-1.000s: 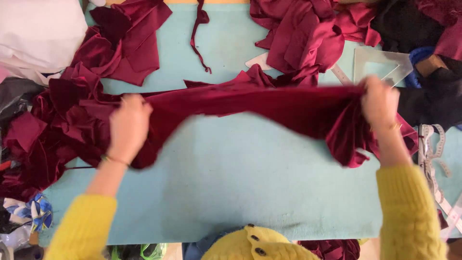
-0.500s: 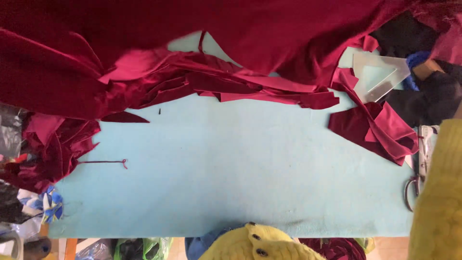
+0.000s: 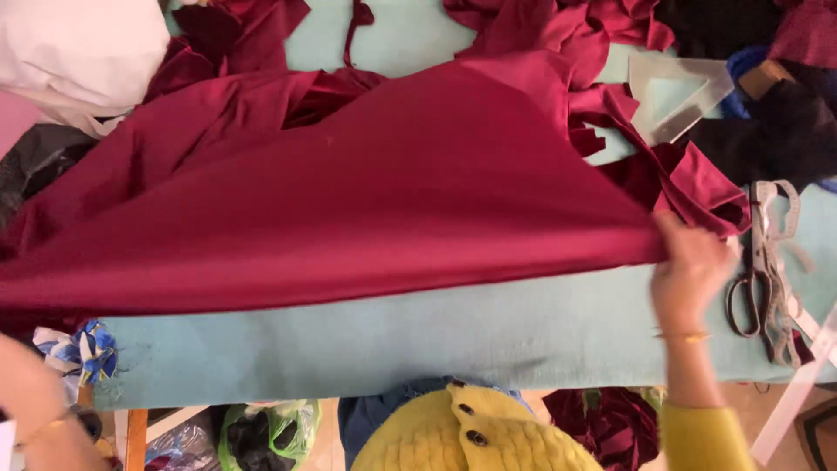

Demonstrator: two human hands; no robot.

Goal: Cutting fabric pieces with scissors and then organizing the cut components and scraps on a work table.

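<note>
A large sheet of dark red fabric (image 3: 384, 201) lies spread across the pale blue table (image 3: 436, 336), billowing slightly. My right hand (image 3: 693, 266) pinches its right corner near the table's right side. My left hand (image 3: 30, 392) is at the bottom left, past the table's corner, where the fabric's left edge runs out of view; whether it grips the cloth I cannot tell. My sleeves are yellow.
Scissors (image 3: 758, 270) lie just right of my right hand. A clear triangular ruler (image 3: 676, 96) sits at the back right among red fabric scraps (image 3: 558, 30). White cloth (image 3: 78, 52) lies at the back left, black cloth (image 3: 785, 122) at the right.
The bunched red fabric was lifted and flung open, then came down spread flat over the table. My hands moved apart and toward me, the right one now near the scissors.
</note>
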